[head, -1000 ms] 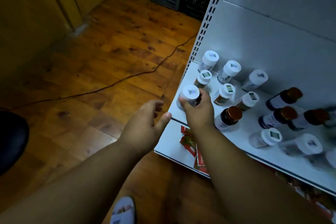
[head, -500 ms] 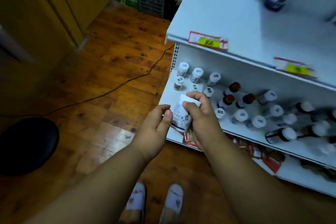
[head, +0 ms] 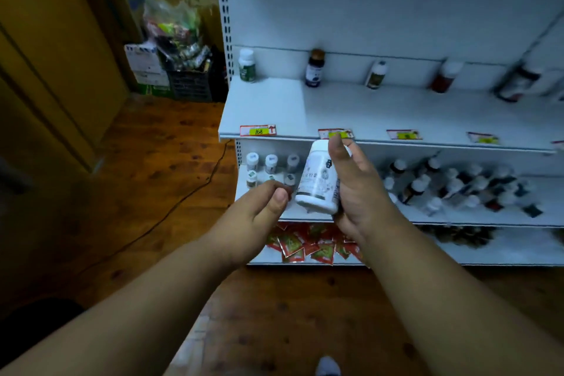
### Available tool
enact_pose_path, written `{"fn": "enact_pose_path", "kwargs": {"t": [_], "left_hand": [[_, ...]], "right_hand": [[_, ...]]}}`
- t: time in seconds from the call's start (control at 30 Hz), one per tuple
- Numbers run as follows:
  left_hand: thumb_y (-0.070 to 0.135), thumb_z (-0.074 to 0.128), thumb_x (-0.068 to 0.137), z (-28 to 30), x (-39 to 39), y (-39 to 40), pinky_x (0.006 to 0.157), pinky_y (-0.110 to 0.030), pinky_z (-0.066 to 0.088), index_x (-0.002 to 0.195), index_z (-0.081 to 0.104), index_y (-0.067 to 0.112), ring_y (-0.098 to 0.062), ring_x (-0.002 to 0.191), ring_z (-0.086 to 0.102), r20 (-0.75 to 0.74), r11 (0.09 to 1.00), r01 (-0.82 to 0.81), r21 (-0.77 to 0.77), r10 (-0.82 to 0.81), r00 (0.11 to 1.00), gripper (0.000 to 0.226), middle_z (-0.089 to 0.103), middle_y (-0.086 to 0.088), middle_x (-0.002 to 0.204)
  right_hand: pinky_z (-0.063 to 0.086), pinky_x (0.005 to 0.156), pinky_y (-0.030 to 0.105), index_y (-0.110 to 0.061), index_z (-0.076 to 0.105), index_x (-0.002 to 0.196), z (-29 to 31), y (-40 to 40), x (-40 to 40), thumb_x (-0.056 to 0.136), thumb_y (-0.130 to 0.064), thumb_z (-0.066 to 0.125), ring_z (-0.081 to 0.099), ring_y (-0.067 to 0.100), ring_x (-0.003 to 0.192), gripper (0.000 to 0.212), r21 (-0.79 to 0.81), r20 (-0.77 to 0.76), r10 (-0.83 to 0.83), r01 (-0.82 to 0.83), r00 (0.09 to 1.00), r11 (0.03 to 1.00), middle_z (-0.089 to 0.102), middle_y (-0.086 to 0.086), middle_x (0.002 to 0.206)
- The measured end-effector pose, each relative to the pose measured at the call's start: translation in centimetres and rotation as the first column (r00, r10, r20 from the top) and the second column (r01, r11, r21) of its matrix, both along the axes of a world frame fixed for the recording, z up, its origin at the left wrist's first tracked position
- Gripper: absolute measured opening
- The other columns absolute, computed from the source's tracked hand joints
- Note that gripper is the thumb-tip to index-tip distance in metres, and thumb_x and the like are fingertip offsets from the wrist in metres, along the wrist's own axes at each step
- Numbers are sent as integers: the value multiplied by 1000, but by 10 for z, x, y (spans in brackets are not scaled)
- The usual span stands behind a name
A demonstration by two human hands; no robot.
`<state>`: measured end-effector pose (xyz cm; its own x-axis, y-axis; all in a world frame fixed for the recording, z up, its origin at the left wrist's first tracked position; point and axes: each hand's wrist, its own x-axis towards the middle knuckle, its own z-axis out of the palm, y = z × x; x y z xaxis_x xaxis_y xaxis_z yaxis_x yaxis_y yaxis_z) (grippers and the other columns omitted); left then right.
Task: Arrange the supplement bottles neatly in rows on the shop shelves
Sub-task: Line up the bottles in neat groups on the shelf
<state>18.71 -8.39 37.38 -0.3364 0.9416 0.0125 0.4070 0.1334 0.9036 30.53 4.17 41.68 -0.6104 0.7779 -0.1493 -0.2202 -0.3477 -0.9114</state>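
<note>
Right in front of the person stands a white shelving unit (head: 396,9) with a pegged upright on its left edge. Its upper shelf (head: 381,110) is mostly bare, just a handful of bottles spaced well apart along the back wall, with price tags (head: 258,130) stuck along the front lip. One level down, the middle shelf (head: 457,217) is way busier: a tidy little block of white-capped bottles (head: 271,163) at the left end, and a blurry jumble of dark, brown-capped bottles (head: 457,183) off to the right. Under that, red sachets (head: 305,244) lie in a heap on the bottom shelf.

Now the hands. The right hand (head: 360,192) is grasping a white supplement bottle (head: 319,180), fingers wrapped round its side and one fingertip up by the cap. It's held up off any shelf, tilted, in front of the upper shelf's lip. The left hand (head: 259,217) is just beside the bottle's base with the fingers loosely curled; looks like it's gripping nothing, thumb close to the bottle but I can't tell if it's actually touching.

My guess is this bottle is headed for a row. To do it well, I'd straighten it upright first, turn the label to face out, then set it down flush with its matching neighbours, not wedged into the dark ones. Keep the left hand handy to steady nearby bottles so nothing gets knocked over.
</note>
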Motion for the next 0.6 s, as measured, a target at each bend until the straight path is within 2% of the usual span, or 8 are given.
{"fn": "enact_pose_path", "kwargs": {"t": [0.1, 0.13, 0.2, 0.27, 0.33, 0.4, 0.5, 0.6], "left_hand": [[77, 20, 83, 22, 26, 11, 89, -29, 46, 111, 58, 40, 3, 103, 56, -24, 999, 47, 20, -47, 999, 60, 62, 24, 104], [78, 19, 83, 29, 36, 18, 91, -30, 46, 112, 58, 40, 3, 103, 56, -35, 997, 69, 25, -68, 997, 62, 63, 24, 104], [79, 19, 82, 43, 60, 33, 93, -33, 47, 113, 60, 34, 1, 98, 57, -60, 993, 114, 35, -112, 992, 68, 64, 18, 102], [79, 21, 80, 55, 92, 55, 94, -37, 47, 112, 60, 28, -1, 96, 57, -81, 986, 164, 42, -160, 984, 72, 65, 12, 101], [81, 22, 80, 65, 132, 82, 94, -40, 47, 113, 58, 32, -2, 101, 58, -117, 971, 234, 45, -227, 967, 69, 65, 12, 105], [82, 24, 80, 72, 183, 115, 92, -42, 48, 113, 55, 34, -4, 103, 58, -150, 944, 322, 69, -309, 939, 66, 64, 12, 107], [84, 27, 78, 78, 267, 166, 91, -37, 49, 115, 55, 34, -1, 105, 58, -138, 899, 422, 120, -406, 903, 69, 64, 15, 110], [86, 30, 76, 84, 349, 215, 86, -16, 47, 115, 54, 44, 8, 107, 56, -99, 846, 512, 149, -503, 859, 62, 61, 25, 115]], "right_hand": [[59, 66, 51, -6, 52, 118, 21, 9, 33, 51, -51, 84, 68, 29, 81, 86, -36, -122, -2, -2, 993, 999, 68, 13, 89], [58, 74, 58, -7, 53, 114, 27, 14, 47, 49, -50, 88, 67, 33, 87, 86, -44, -157, -12, 5, 988, 999, 67, 15, 92], [51, 86, 63, -6, 54, 111, 38, 28, 80, 61, -43, 85, 64, 36, 95, 69, -61, -212, -49, 37, 976, 997, 66, 18, 95], [57, 80, 57, 0, 52, 119, 50, 46, 120, 75, -35, 74, 66, 35, 93, 61, -81, -242, -91, 74, 966, 994, 64, 22, 100], [59, 71, 45, 6, 44, 131, 60, 65, 167, 76, -33, 69, 69, 31, 88, 72, -78, -248, -122, 106, 961, 991, 63, 23, 104], [58, 68, 39, 2, 48, 129, 68, 87, 220, 75, -33, 63, 68, 28, 83, 66, -53, -243, -168, 160, 955, 986, 64, 21, 100], [56, 69, 41, -11, 53, 113, 76, 121, 307, 77, -37, 63, 66, 29, 79, 46, 8, -214, -260, 267, 942, 964, 65, 17, 93], [56, 68, 42, -12, 53, 101, 84, 145, 392, 74, -44, 68, 66, 26, 74, 44, 123, -129, -354, 369, 926, 921, 67, 11, 78]]}}
